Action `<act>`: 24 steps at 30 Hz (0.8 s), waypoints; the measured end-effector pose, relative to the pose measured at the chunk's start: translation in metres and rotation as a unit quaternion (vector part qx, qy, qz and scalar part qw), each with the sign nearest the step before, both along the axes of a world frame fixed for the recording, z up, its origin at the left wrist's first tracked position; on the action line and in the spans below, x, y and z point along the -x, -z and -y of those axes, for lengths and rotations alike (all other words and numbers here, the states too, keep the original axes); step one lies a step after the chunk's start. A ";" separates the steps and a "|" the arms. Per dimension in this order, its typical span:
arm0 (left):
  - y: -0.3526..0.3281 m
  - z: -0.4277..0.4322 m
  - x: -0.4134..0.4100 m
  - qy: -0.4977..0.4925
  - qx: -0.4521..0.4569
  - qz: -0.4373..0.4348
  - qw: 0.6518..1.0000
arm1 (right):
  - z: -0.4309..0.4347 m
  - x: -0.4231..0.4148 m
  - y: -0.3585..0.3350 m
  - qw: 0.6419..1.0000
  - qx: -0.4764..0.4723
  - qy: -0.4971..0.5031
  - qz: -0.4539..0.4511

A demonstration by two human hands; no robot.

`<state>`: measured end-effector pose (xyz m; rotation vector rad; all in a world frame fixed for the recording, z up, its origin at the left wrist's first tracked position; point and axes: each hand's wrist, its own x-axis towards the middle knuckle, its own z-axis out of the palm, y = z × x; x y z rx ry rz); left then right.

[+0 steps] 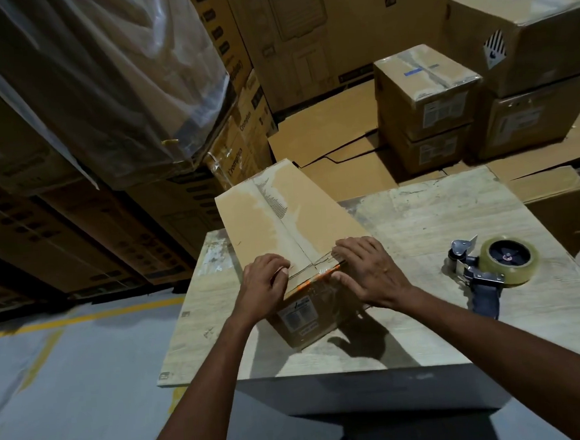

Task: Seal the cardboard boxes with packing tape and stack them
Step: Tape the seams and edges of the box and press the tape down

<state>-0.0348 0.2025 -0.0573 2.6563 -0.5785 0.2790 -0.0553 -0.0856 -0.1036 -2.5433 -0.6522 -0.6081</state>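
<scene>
A long brown cardboard box (293, 233) is lying on the pale, scuffed wooden table (420, 231), running from the near middle of the tabletop away toward eleven o'clock. Its two top flaps are meeting along a centre seam that is showing torn grey patches, apparently where older tape was peeled off; no fresh strip is visible along it, so the sealing seems not yet done. The left hand (264, 283) is curling over the box's near top edge at seven o'clock of the seam, fingers bent and pressing the left flap down. The right hand (371, 271) is lying flatter at five o'clock of the seam, fingers spread on the right flap and thumb hooking the near end face. Both are pressing and pinching the carton's edge rather than closing around it.

A grey-handled tape dispenser with a roll of clear packing tape (491, 271) is resting at three o'clock, well apart from the box, untouched.

The carton is looking stiff but worn, with soft, frayed flap edges that could spring up if released. Its weight cannot be judged. For stacking, gripping low on both long sides looks safer than pulling on flaps. Sealed brown cartons (426, 103) are standing stacked at one o'clock.
</scene>
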 end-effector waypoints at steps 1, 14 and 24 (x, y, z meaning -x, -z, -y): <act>-0.001 -0.004 -0.010 0.014 0.001 0.001 1.000 | 0.000 -0.003 -0.002 1.000 0.011 -0.015 -0.010; 0.000 -0.014 -0.098 0.140 -0.112 -0.105 0.978 | -0.024 -0.059 -0.047 0.963 0.148 -0.163 -0.158; 0.006 -0.014 -0.109 0.119 -0.099 -0.105 0.982 | -0.023 -0.048 -0.043 0.944 0.199 -0.196 -0.173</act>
